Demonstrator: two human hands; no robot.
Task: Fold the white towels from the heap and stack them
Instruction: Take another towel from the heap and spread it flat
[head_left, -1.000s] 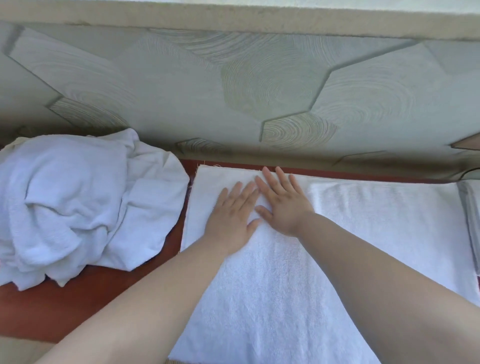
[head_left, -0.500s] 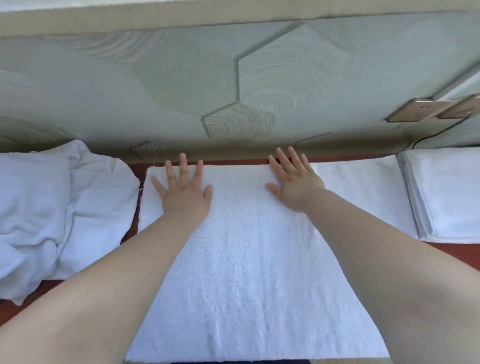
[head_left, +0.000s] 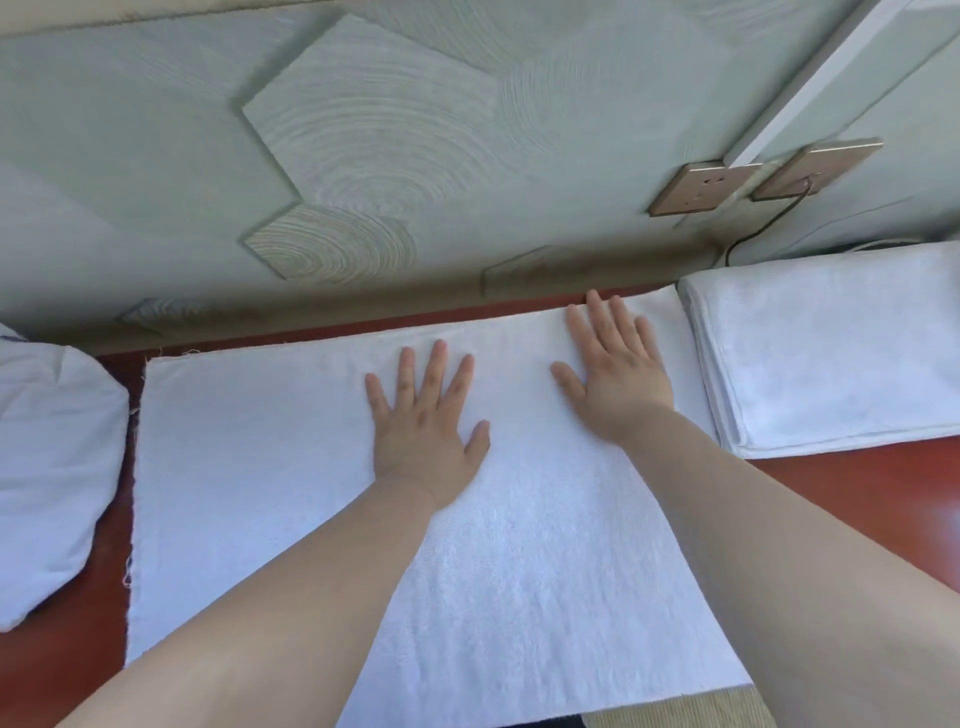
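On the far left we saw the heap (head_left: 47, 467) of white towels, all bunched up on the red-brown table (head_left: 857, 499). Just beside it a white towel (head_left: 260, 493) lay flat and smooth. Its far edge ran left to right along the wall (head_left: 156, 182). It looked longer from left to right, but we could not be sure. Our left hand (head_left: 426, 421) pressed flat on the middle of the towel, fingers spread and pointing at the wall. Our right hand (head_left: 615, 374) pressed flat near the far right corner, fingers straight and a little apart. On the right sat the stack (head_left: 831, 353) of folded towels, right up against the flat towel, with two sockets (head_left: 696, 189) on the wall above
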